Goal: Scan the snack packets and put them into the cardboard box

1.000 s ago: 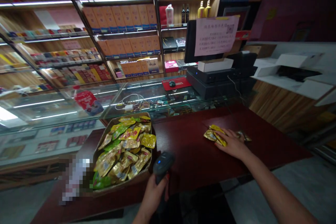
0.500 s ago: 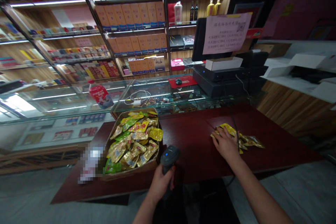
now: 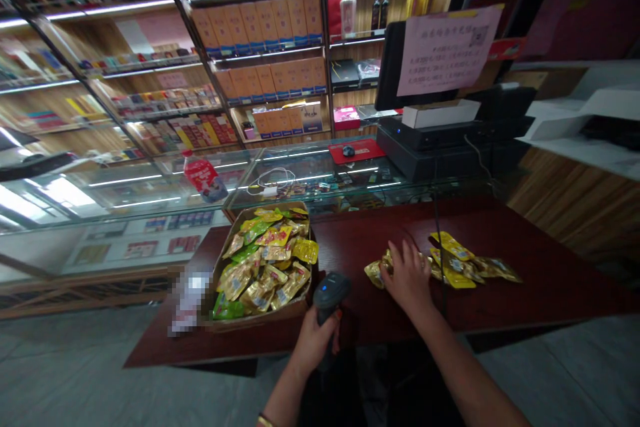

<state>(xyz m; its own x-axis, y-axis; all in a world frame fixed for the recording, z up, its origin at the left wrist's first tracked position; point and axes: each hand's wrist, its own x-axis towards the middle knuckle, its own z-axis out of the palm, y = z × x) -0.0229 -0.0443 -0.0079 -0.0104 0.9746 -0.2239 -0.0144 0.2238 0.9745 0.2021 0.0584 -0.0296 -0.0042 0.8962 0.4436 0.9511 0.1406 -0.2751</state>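
Observation:
My left hand (image 3: pixel 316 339) is wrapped round the handle of a dark barcode scanner (image 3: pixel 331 290), held upright over the table's near edge. My right hand (image 3: pixel 407 278) rests on a gold snack packet (image 3: pixel 374 273), its fingers curled over it; one end sticks out to the left, and the rest is hidden. Just to the right of that hand lies a small pile of yellow and gold snack packets (image 3: pixel 463 265). Left of the scanner stands an open cardboard box (image 3: pixel 260 324), heaped with gold, green and yellow packets (image 3: pixel 270 253).
The dark red table (image 3: pixel 345 233) backs onto a glass display counter (image 3: pixel 300 167). On that counter are a red-labelled bottle (image 3: pixel 204 177), a mouse (image 3: pixel 349 151) and a monitor (image 3: pixel 393 70) with a paper notice. A dark cable (image 3: pixel 438 227) hangs down past my right hand.
My right hand has moved left, away from the pile, bringing a gold snack packet along. The view has shifted slightly left. My left hand still grips the scanner.

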